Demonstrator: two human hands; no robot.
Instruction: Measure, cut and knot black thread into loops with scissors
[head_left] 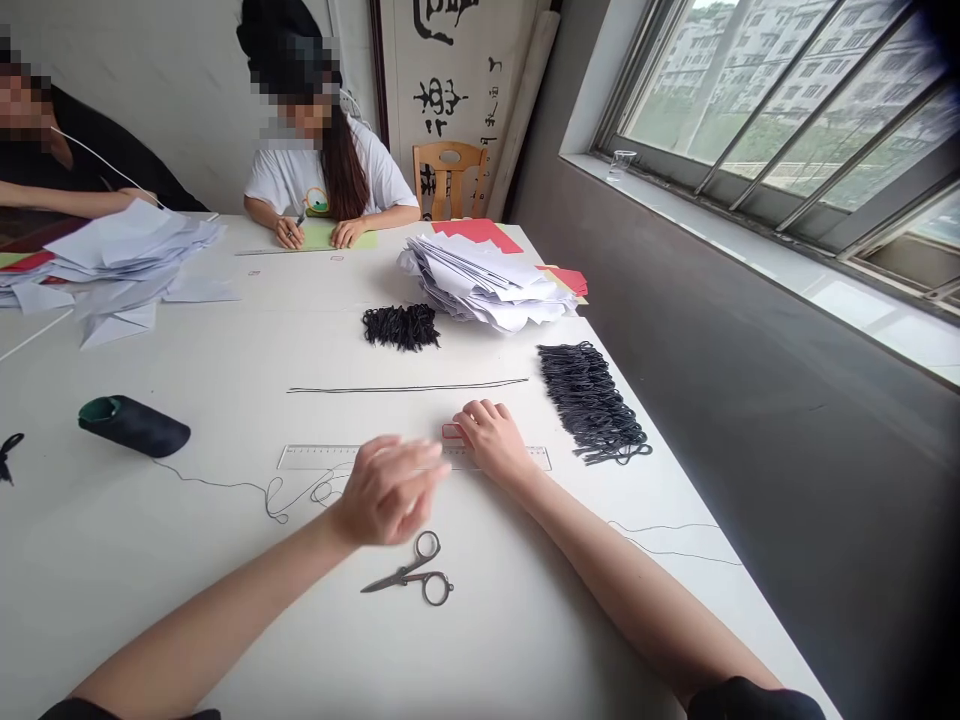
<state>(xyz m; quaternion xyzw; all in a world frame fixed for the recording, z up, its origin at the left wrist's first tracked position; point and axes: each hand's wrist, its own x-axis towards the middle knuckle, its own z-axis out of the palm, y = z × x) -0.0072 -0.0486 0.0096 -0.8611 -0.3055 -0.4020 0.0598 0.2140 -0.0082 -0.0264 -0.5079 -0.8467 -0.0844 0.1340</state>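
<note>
My left hand (394, 490) hovers over the table, in front of the clear ruler (315, 458). Its fingers are bent and blurred by motion, so whether they grip anything is unclear. Loose black thread (225, 484) runs from a dark spool (135, 426) and passes out of sight near this hand. My right hand (491, 437) rests across the ruler with its fingers laid on the table, beside a small red outline. Below my left hand lies a pair of metal scissors (409, 578), blades partly apart. Beyond the ruler, doubled black thread (409, 387) is stretched out straight.
Looped black cords (592, 400) lie in a row at the right edge, and a smaller bundle (401, 327) sits farther back. Stacked white papers (487, 282) stand behind them, more papers (135, 255) at left. Two people sit across the table; one person (330, 180) writes.
</note>
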